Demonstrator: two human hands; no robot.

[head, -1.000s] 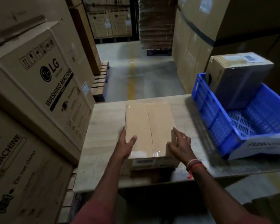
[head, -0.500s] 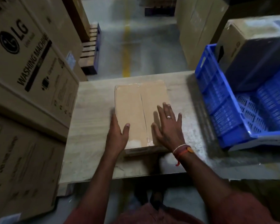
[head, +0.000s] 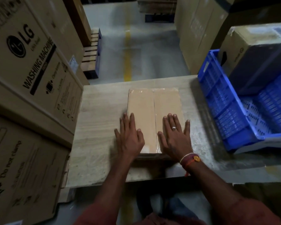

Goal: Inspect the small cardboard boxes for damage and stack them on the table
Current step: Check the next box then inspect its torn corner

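A flat, taped small cardboard box (head: pixel 154 109) lies on the pale wooden table (head: pixel 101 114), near its middle. My left hand (head: pixel 130 137) rests flat over the box's near left edge, fingers spread. On the near right part of the lid my right hand (head: pixel 175 137) lies flat, a ring on one finger and bands on the wrist. Neither hand grips the box. Another cardboard box (head: pixel 256 52) stands tilted in the blue crate (head: pixel 217 101) at the right.
Large washing-machine cartons (head: pixel 32 65) wall in the table's left side. More big cartons (head: pixel 198 30) stand behind the crate. A wooden pallet (head: pixel 91 52) lies on the concrete aisle floor with a yellow line beyond the table.
Both hands went from holding the box's near corners to lying flat on its top. The box now sits settled on the table, and my view has tilted down.
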